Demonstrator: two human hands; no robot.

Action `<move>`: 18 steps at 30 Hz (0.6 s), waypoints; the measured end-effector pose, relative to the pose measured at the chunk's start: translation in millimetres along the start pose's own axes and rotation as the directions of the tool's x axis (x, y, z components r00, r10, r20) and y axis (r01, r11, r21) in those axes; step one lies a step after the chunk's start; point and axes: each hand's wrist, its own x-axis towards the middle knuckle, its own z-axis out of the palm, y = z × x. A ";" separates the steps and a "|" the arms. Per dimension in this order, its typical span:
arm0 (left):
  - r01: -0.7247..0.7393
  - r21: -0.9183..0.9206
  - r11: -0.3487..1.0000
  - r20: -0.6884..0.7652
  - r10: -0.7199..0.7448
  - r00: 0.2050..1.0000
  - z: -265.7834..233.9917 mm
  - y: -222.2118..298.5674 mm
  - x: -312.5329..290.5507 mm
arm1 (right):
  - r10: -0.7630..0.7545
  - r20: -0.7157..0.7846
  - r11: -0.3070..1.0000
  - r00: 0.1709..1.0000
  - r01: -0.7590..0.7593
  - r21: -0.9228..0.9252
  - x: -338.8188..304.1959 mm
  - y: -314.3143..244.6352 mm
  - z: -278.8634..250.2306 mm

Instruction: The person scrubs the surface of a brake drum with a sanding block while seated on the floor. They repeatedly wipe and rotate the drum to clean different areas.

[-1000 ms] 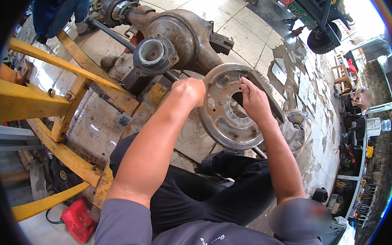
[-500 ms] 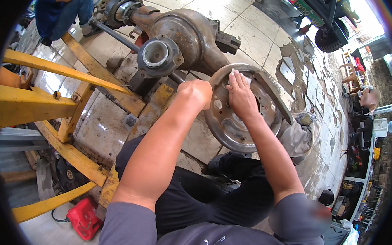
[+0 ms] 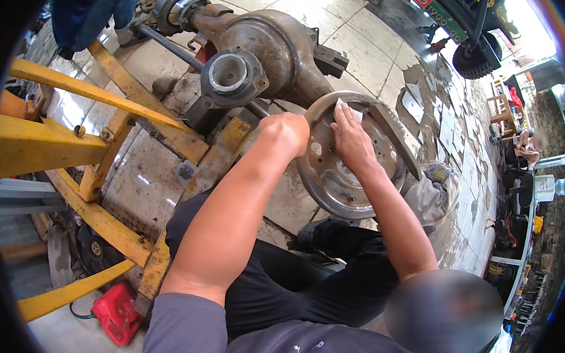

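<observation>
A round, brownish metal brake backing plate (image 3: 337, 198) stands tilted in front of my legs, with several holes in its face. My left hand (image 3: 285, 131) is closed around its left rim; the fingertips are hidden behind the fist. On the upper face of the plate lies my right hand (image 3: 354, 143), its fingers stretched and held together. Under them is a small white sheet (image 3: 357, 114), mostly covered, paper or cloth I cannot tell. A dark curved strip (image 3: 396, 141) runs along the plate's right side.
Beyond the plate lies a rusty axle housing (image 3: 267, 48) with a round flange (image 3: 229, 76). A yellow steel frame (image 3: 48, 146) fills the left, near a red container (image 3: 117, 313). A grey rag bundle (image 3: 433, 195) sits right of the plate. Another person's legs (image 3: 90, 21) show at top left.
My right hand has slid slightly right and down over the plate, the white sheet with it. My left hand keeps its grip on the rim. The view has shifted a little.
</observation>
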 end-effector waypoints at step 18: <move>0.012 0.011 1.000 0.022 -0.012 1.000 -3.6 2.1 3.9 | 0.014 0.062 0.992 0.998 -0.021 0.125 -18.7 7.4 -51.7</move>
